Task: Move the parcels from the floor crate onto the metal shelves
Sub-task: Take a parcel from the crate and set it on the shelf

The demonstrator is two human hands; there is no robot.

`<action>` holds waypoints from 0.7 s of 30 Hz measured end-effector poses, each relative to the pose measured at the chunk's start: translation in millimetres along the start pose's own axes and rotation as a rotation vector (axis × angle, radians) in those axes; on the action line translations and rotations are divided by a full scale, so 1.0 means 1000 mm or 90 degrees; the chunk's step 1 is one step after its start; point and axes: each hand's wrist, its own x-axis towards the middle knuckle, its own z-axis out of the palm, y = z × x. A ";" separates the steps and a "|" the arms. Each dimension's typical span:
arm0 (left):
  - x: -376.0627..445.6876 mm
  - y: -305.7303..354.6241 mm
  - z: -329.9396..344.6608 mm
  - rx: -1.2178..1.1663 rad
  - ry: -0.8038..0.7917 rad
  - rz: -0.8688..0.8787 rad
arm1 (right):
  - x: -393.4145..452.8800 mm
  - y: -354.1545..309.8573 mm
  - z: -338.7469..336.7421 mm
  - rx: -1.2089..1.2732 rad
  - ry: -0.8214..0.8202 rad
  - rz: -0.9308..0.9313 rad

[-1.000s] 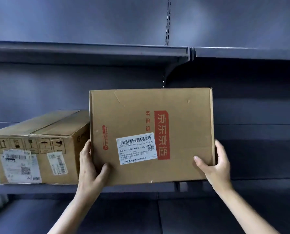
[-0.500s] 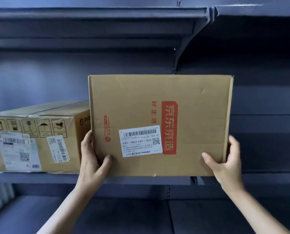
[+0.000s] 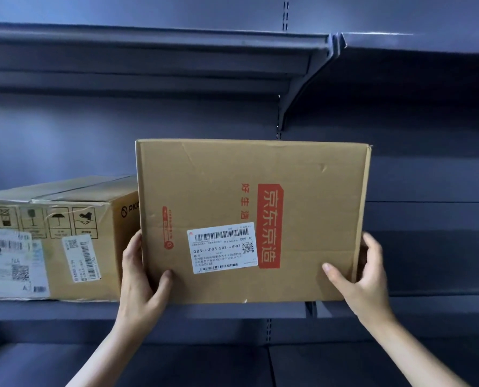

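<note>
Both hands, left hand (image 3: 142, 277) and right hand (image 3: 365, 277), grip the flat brown cardboard parcel (image 3: 249, 216) mid-frame by its lower corners, broad face upright, bottom edge about level with the dark metal shelf (image 3: 218, 310), looks ready to slide straight back.

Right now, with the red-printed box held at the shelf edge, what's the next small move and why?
Probably slide the box straight back onto the shelf and then let go. Its bottom edge seems level with the shelf's front lip, both the left hand and the right hand grip its lower corners, and the bay behind looks free beside the parcel already shelved.
</note>
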 end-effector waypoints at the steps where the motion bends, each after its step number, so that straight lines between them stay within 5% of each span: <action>1: 0.000 0.000 0.000 -0.006 -0.001 0.001 | 0.007 -0.006 -0.004 -0.003 0.002 -0.017; 8: 0.004 0.002 0.000 -0.015 -0.007 -0.026 | 0.112 -0.096 -0.020 -0.085 0.034 -0.282; 16: 0.007 0.003 -0.004 0.018 -0.008 -0.004 | 0.140 -0.115 0.004 -0.216 -0.053 -0.295; 21: 0.031 0.044 0.001 0.159 0.060 0.223 | 0.139 -0.114 0.006 -0.229 -0.037 -0.327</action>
